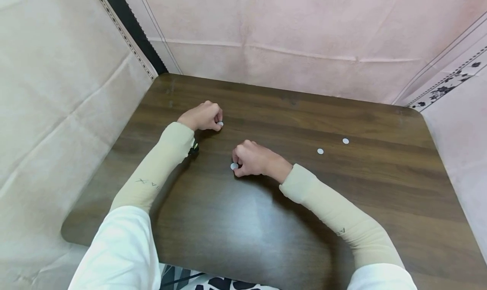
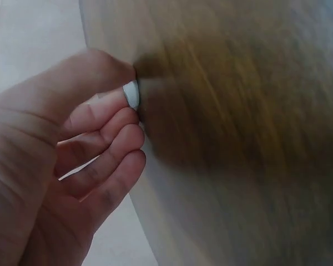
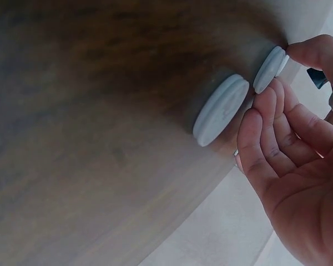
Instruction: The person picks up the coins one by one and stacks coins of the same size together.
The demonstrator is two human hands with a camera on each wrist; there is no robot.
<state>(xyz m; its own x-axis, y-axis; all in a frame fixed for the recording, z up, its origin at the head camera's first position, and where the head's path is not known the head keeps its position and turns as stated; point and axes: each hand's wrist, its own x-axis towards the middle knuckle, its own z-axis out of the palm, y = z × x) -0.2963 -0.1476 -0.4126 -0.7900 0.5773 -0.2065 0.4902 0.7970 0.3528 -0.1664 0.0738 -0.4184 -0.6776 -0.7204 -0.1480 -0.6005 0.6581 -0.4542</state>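
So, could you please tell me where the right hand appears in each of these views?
Head: the right hand is near the middle, slightly below centre.
Left wrist: not in this picture.
Right wrist: along the right side, palm showing.
Shared landmark: the wooden table, visible in all three.

Glossy wood-grain table [image 1: 243, 226], smooth discs [image 1: 320, 151], cloth sleeves [image 1: 154, 169]

I wear loose white sleeves [image 1: 121, 247], with cream forearm covers [image 1: 156, 171] that end in paler cuffs [image 1: 300, 184] and bear dark letter-like marks [image 1: 148, 183], a small black piece [image 1: 194, 149] at my left wrist, and black-and-white patterned cloth [image 1: 224, 284] at my lap.
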